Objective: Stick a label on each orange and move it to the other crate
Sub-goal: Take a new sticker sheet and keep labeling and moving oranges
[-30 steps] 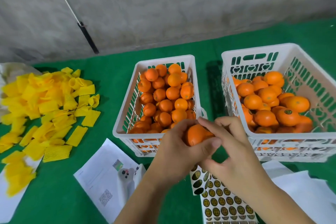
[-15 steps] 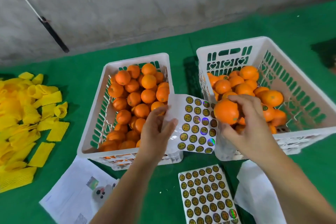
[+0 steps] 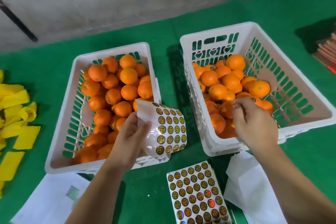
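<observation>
Two white crates stand side by side on green cloth. The left crate (image 3: 72,168) is full of plain oranges (image 3: 112,96). The right crate (image 3: 223,146) holds oranges (image 3: 231,82), some of them showing round gold labels. My left hand (image 3: 131,136) grips a curled sheet of gold labels (image 3: 169,127) above the left crate's near right corner. My right hand (image 3: 254,125) hovers inside the right crate, its fingers loosely curled, its fingertips just above an orange (image 3: 224,110) lying on the pile. A second, flat label sheet (image 3: 196,192) lies on the cloth in front of the crates.
Yellow foam sleeves (image 3: 18,114) are heaped at the left edge. White papers lie at the near left (image 3: 51,200) and the near right (image 3: 254,183). A reddish stack (image 3: 327,51) sits at the far right. A grey wall with a black rod (image 3: 18,23) stands behind.
My right hand carried the orange from in front of the crates into the right crate and let it go on the pile. My left hand lifted the label sheet over the left crate.
</observation>
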The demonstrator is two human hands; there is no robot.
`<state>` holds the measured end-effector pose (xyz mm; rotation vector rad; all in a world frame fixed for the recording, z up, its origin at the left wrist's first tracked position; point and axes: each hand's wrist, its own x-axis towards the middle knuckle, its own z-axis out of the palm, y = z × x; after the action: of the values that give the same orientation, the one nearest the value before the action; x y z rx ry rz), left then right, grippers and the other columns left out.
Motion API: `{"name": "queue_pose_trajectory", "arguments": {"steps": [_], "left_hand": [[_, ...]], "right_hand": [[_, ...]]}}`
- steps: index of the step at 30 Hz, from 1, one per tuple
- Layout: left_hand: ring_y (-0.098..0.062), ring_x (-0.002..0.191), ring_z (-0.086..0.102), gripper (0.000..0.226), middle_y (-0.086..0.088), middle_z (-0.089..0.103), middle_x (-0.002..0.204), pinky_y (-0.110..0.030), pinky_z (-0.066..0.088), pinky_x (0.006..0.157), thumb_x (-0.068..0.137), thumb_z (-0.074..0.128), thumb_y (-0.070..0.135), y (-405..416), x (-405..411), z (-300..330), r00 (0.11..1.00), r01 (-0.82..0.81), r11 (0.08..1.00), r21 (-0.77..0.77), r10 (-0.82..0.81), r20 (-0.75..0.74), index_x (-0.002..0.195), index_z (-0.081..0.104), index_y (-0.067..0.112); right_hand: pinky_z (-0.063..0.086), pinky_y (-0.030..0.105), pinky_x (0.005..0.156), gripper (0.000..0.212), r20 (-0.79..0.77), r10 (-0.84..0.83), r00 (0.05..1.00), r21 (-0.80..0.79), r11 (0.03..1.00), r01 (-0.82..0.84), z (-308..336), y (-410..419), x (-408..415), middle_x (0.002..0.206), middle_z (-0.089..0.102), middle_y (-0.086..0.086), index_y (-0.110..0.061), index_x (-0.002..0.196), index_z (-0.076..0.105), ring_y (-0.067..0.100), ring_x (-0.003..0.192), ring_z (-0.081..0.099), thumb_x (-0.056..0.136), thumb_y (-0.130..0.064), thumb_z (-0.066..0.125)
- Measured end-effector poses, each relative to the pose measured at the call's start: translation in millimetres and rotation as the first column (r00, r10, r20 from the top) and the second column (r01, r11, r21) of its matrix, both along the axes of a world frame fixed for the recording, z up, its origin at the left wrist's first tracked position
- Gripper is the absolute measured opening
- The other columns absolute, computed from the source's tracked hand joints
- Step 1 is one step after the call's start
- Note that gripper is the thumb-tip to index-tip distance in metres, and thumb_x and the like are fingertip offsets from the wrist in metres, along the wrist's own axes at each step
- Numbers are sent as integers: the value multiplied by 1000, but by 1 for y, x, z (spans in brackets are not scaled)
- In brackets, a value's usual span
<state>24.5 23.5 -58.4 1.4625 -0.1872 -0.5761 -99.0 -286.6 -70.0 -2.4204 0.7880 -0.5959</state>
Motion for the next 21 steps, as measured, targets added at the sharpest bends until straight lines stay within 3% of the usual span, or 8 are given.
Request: {"name": "queue_pose_trajectory", "arguments": {"steps": [3,7,10,13,16,18,19,21], "left_hand": [[-34,117,73,38,-8,71,135,-47,65,78,105,55,18,0,1,-2,1000,21,999,-47,-20,18,140,60,30],[-33,119,72,43,-8,71,136,-41,64,80,108,48,4,0,-3,1,999,20,996,-91,-16,48,140,62,28],[-28,110,76,44,-7,76,126,-35,63,78,108,44,-1,0,-5,4,999,21,997,-75,-18,52,133,68,27],[-26,109,76,44,-7,77,123,-33,63,80,106,42,-2,1,-4,8,998,54,997,-60,-52,33,131,70,22],[-28,114,74,38,-8,76,126,-36,63,84,101,51,6,-1,0,8,997,33,998,-50,-36,-61,131,69,21],[-34,111,74,36,-14,75,120,-44,62,84,92,59,20,-4,5,8,995,-18,999,29,21,-101,127,67,16],[-38,109,71,39,-20,72,118,-51,60,89,88,60,26,-6,8,5,993,-38,996,83,47,-108,125,65,15],[-36,108,67,39,-16,68,111,-50,54,95,83,62,32,-10,12,1,987,-64,989,136,83,-140,121,66,21]], "right_hand": [[46,35,64,36,-153,77,985,-54,995,-86,5,17,11,101,70,-8,-41,108,67,25,95,59,100,-60,38],[29,33,102,82,-117,267,957,150,957,-248,11,62,33,131,45,-10,-40,131,66,16,125,33,87,-92,20],[22,36,112,84,-143,302,943,131,950,-284,11,83,44,143,37,-11,-47,130,66,18,136,24,84,-96,17],[23,43,116,73,-240,365,899,96,931,-353,9,85,49,151,40,-17,-55,108,73,18,140,20,84,-96,17],[19,38,114,38,-110,423,899,243,889,-389,8,79,51,146,46,-27,-62,78,70,17,139,23,85,-89,44],[25,43,117,21,66,401,914,313,861,-401,8,76,54,136,60,-21,-54,77,75,21,138,36,87,-68,62],[33,51,115,23,154,382,911,353,840,-412,9,74,55,126,68,-15,-45,78,79,23,133,48,90,-59,66],[46,60,98,36,213,346,914,305,865,-399,10,74,55,95,74,-9,-32,73,74,23,107,64,99,-55,61]]}}
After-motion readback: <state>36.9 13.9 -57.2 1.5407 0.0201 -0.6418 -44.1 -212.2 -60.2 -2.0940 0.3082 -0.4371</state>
